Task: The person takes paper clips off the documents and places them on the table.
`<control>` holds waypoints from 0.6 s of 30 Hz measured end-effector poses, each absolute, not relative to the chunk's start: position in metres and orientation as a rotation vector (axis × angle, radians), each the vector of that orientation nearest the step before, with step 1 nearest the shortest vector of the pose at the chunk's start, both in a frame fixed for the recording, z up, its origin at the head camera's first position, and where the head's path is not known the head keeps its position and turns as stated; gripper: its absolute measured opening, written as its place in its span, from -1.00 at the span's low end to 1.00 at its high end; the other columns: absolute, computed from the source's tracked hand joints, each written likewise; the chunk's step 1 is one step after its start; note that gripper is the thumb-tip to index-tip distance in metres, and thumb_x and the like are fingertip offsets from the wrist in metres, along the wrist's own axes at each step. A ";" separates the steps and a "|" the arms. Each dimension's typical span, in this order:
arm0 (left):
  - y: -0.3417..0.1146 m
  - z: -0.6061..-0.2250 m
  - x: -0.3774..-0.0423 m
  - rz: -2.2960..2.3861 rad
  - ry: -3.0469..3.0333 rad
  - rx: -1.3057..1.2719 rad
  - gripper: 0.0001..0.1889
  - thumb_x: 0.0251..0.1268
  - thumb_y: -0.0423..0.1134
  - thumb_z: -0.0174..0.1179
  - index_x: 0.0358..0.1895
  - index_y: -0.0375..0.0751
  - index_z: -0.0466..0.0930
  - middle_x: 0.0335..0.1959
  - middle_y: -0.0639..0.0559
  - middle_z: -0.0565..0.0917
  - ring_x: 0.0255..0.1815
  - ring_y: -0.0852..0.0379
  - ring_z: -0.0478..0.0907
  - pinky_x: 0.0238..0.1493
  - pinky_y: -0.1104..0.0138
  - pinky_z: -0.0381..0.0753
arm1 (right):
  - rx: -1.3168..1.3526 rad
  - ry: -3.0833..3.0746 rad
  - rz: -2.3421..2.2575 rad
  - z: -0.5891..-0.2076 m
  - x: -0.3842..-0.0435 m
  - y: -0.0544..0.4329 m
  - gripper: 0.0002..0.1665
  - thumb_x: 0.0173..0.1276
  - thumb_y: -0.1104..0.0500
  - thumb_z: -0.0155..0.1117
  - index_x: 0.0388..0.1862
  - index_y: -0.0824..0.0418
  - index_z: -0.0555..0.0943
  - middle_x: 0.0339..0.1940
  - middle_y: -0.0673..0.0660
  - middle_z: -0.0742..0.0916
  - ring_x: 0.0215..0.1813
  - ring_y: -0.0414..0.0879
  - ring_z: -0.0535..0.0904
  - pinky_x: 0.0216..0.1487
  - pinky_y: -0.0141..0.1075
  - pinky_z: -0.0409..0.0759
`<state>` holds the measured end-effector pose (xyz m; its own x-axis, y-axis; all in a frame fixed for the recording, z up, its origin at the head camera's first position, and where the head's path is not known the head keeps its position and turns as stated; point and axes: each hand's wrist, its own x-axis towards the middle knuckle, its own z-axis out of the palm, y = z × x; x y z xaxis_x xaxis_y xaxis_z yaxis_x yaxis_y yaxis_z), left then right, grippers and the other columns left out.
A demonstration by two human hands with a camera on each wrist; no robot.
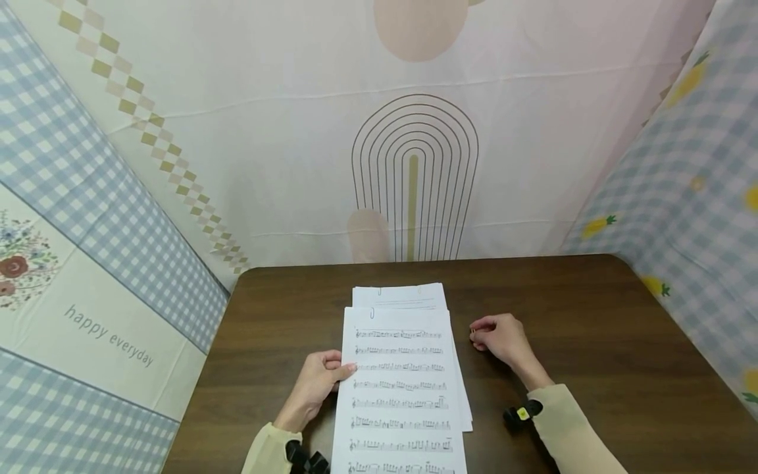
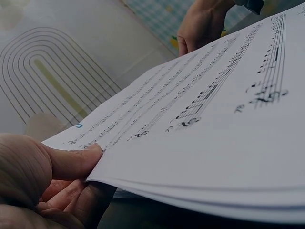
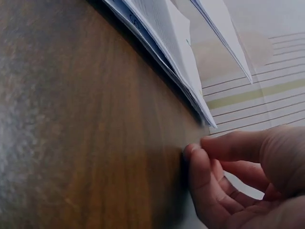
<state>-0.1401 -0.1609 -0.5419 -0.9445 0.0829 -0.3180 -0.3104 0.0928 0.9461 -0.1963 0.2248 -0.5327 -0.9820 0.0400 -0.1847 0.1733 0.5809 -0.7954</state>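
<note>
My left hand [image 1: 318,382] holds the upper stack of sheet music [image 1: 399,395] by its left edge, thumb on top and fingers below. In the left wrist view the stack [image 2: 209,148] is lifted and slightly bowed, and a blue paper clip [image 2: 79,126] sits at its top edge. Under it, a second set of sheets [image 1: 403,295] lies on the table, showing at the top and right. My right hand [image 1: 503,339] is right of the papers, low over the table, thumb and index finger pinching a tiny, thin orange thing [image 1: 473,332]; its kind is too small to tell.
The dark brown wooden table [image 1: 592,329] stretches out on both sides of the papers. A patterned white cloth [image 1: 284,164] hangs behind it, with blue checked cloth [image 1: 699,217] to the right and more at left.
</note>
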 end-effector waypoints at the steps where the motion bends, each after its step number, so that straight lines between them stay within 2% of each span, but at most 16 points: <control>1: -0.161 -0.542 -0.140 1.925 2.086 -0.230 -0.69 0.46 -0.42 0.38 0.12 -0.59 0.65 -0.26 -0.11 0.87 -0.34 0.15 0.79 -0.30 0.35 0.78 | 0.173 2.671 -1.336 -0.532 -0.196 0.224 -0.80 0.45 0.33 0.45 0.00 0.38 0.82 -0.22 0.24 0.88 -0.34 -0.14 0.76 -0.27 -0.30 0.80; 18: -0.160 -0.539 -0.137 1.926 2.080 -0.249 -0.70 0.48 -0.40 0.37 0.12 -0.56 0.67 -0.23 -0.13 0.88 -0.31 0.15 0.80 -0.28 0.35 0.79 | 0.188 2.746 -1.121 -0.526 -0.197 0.216 -0.84 0.42 0.33 0.49 -0.06 0.35 0.85 -0.25 0.23 0.87 -0.41 -0.14 0.73 -0.32 -0.28 0.76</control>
<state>-0.1373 -0.1604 -0.5385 -0.9415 0.0721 -0.3291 -0.3226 0.0892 0.9423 -0.1967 0.2162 -0.5260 -0.9777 0.0520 -0.2036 0.1796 0.7095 -0.6815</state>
